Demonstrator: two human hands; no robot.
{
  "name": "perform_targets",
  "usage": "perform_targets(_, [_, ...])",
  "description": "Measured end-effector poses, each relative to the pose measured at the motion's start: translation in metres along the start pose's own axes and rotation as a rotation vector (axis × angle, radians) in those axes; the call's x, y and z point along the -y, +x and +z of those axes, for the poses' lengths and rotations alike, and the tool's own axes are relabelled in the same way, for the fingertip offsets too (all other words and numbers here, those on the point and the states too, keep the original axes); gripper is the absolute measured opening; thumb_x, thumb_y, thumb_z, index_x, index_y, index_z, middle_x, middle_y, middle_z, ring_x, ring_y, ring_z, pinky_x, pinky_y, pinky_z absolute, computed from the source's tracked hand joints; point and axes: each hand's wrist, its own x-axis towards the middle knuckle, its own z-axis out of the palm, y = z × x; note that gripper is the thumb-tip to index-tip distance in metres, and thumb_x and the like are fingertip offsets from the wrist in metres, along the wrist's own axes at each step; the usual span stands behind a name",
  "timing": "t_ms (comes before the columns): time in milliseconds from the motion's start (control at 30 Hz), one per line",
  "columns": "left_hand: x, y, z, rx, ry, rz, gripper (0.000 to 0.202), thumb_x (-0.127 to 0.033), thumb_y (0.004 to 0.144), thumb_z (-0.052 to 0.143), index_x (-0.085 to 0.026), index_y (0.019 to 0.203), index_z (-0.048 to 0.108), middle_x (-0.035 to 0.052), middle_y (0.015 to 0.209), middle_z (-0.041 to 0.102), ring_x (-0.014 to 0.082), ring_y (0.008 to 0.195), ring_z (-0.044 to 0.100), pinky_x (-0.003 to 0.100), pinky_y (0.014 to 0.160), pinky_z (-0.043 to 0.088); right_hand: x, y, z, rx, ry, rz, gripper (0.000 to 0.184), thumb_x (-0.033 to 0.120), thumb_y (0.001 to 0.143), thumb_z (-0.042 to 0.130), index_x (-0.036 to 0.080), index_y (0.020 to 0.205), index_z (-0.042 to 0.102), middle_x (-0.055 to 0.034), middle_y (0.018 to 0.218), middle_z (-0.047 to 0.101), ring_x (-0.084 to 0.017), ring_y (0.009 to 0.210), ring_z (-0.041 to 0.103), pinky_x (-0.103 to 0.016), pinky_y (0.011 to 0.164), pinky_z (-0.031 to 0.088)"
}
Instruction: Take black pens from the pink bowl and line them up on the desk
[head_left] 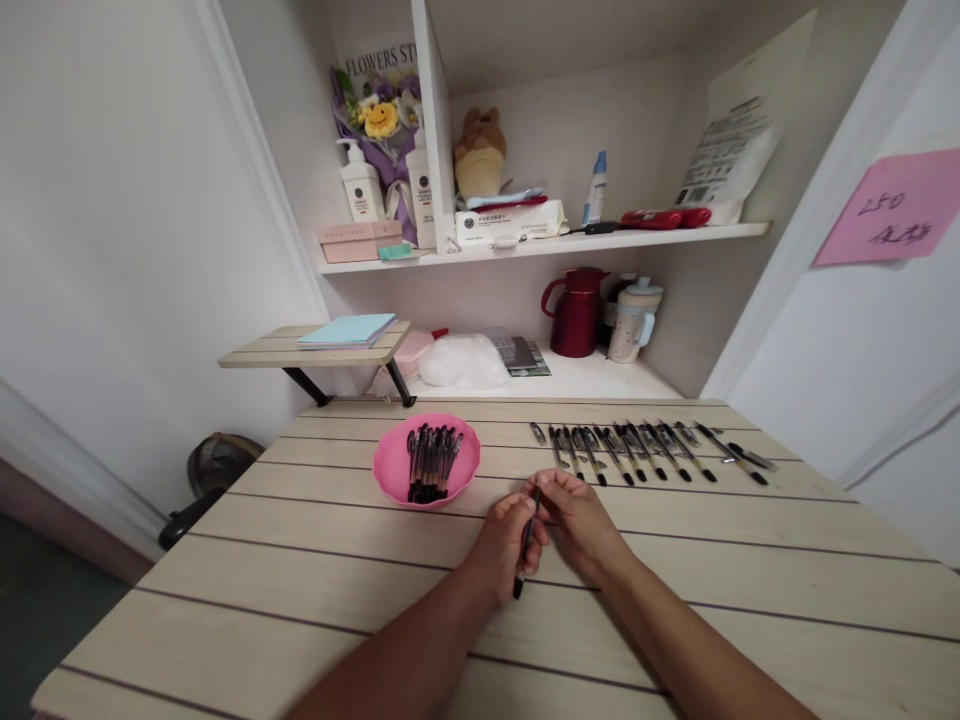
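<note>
Both hands meet over the middle of the wooden table (pixel 300 560) and hold one black pen (pixel 526 545). My left hand (pixel 504 545) is curled round the pen's lower part. My right hand (pixel 574 520) pinches its upper end. A pink bowl (pixel 390 480) with several black pens stands to the left of the hands. Beyond the hands, a row of several pens (pixel 637 452) and a few caps lies across the table.
A small wooden riser (pixel 285 350) with a light blue notebook (pixel 349 330) stands at the table's back left. Behind are shelves with a red jug (pixel 576 312), a cup, bottles and a plush toy. A pink note (pixel 892 208) hangs at right.
</note>
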Motion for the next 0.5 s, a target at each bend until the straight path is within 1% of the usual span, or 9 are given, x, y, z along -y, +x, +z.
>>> perform_targets(67, [-0.001,0.001,0.0,-0.003,0.007,-0.006,0.029,-0.045,0.075,0.047,-0.017,0.078,0.048,-0.0051,0.054,0.05,0.0024,0.028,0.032,0.017,0.03,0.018,0.0,0.0,0.0,-0.006,0.021,-0.011,0.033,0.046,0.069,0.063,0.015,0.072,0.054,0.0029,0.055,0.055,-0.007,0.031,0.043,-0.02,0.03,0.033])
perform_targets(133, [0.0,0.001,0.0,-0.002,0.008,0.0,0.028,-0.044,0.076,0.046,-0.017,0.078,0.048,-0.005,0.054,0.05,0.0028,0.028,0.032,0.017,0.029,0.018,-0.001,0.0,0.001,-0.039,0.047,-0.01,0.035,0.049,0.068,0.062,0.016,0.077,0.055,0.0019,0.061,0.058,-0.006,0.032,0.042,-0.019,0.03,0.034])
perform_targets(167, [0.0,0.001,0.0,0.0,0.004,0.006,0.028,-0.044,0.076,0.046,-0.017,0.079,0.048,-0.0051,0.054,0.05,0.0027,0.028,0.032,0.017,0.029,0.018,-0.002,0.0,0.001,-0.05,0.051,-0.004,0.036,0.05,0.069,0.061,0.016,0.08,0.055,0.0022,0.061,0.058,-0.006,0.032,0.043,-0.019,0.03,0.034])
perform_targets(233, [0.001,0.001,0.0,0.003,-0.011,0.016,0.028,-0.045,0.075,0.047,-0.017,0.079,0.048,-0.0053,0.054,0.05,0.0024,0.029,0.032,0.017,0.03,0.019,-0.004,0.001,0.0,-0.051,0.038,0.013,0.035,0.05,0.07,0.06,0.017,0.08,0.055,0.0041,0.054,0.055,-0.008,0.032,0.044,-0.02,0.03,0.034])
perform_targets(300, [0.002,0.001,-0.001,0.006,-0.021,0.013,0.029,-0.045,0.075,0.048,-0.016,0.08,0.048,-0.0051,0.054,0.05,0.0022,0.029,0.033,0.016,0.031,0.02,-0.004,0.001,-0.002,-0.04,0.011,0.022,0.032,0.047,0.07,0.061,0.017,0.074,0.054,0.0058,0.047,0.05,-0.009,0.03,0.044,-0.021,0.03,0.033])
perform_targets(333, [0.002,0.001,-0.001,0.006,-0.022,0.008,0.029,-0.045,0.074,0.048,-0.016,0.08,0.049,-0.005,0.054,0.05,0.0022,0.029,0.033,0.016,0.031,0.02,-0.003,0.002,-0.003,-0.043,0.005,0.013,0.031,0.046,0.069,0.063,0.017,0.071,0.053,0.0055,0.047,0.051,-0.009,0.031,0.044,-0.021,0.03,0.033])
perform_targets(400, [0.002,0.0,-0.001,0.013,-0.017,-0.01,0.029,-0.045,0.074,0.048,-0.016,0.08,0.049,-0.0046,0.054,0.05,0.0022,0.03,0.033,0.017,0.031,0.019,0.001,0.003,-0.004,-0.072,0.031,-0.025,0.03,0.043,0.066,0.067,0.016,0.069,0.054,0.0019,0.056,0.057,-0.01,0.04,0.05,-0.02,0.034,0.036])
perform_targets(500, [0.002,-0.001,-0.001,0.029,-0.026,-0.027,0.029,-0.045,0.074,0.048,-0.016,0.08,0.05,-0.0046,0.055,0.05,0.0022,0.03,0.033,0.017,0.031,0.019,0.008,0.007,-0.008,-0.15,0.097,-0.087,0.029,0.042,0.064,0.069,0.017,0.075,0.058,-0.0025,0.072,0.064,-0.012,0.06,0.058,-0.021,0.047,0.044])
